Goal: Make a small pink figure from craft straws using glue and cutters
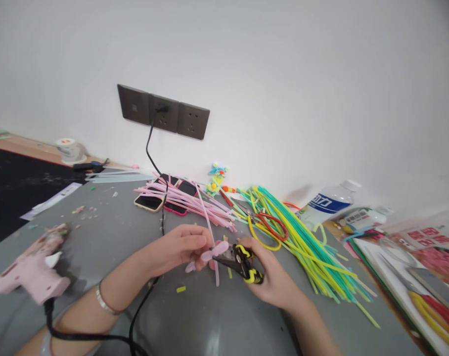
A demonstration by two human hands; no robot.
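My left hand [176, 249] is closed, with its fingertips pinching a pink pipe cleaner [205, 207] that is bent into small loops at its middle. One straight end of it reaches up and another points down toward the table. My right hand [272, 274] grips a pair of black-and-yellow pliers [243, 262] by the handles. The plier jaws are at the pink loops, close beside my left fingertips. Whether the jaws bite on the pipe cleaner cannot be made out.
A pink glue gun [35, 272] lies at left, its black cable [141, 301] crossing the table. Behind my hands are loose pink pipe cleaners [187, 200] over phones [148, 202]. To the right lie green and yellow pipe cleaners [302, 237], scissors [271, 227] and a bottle [328, 200].
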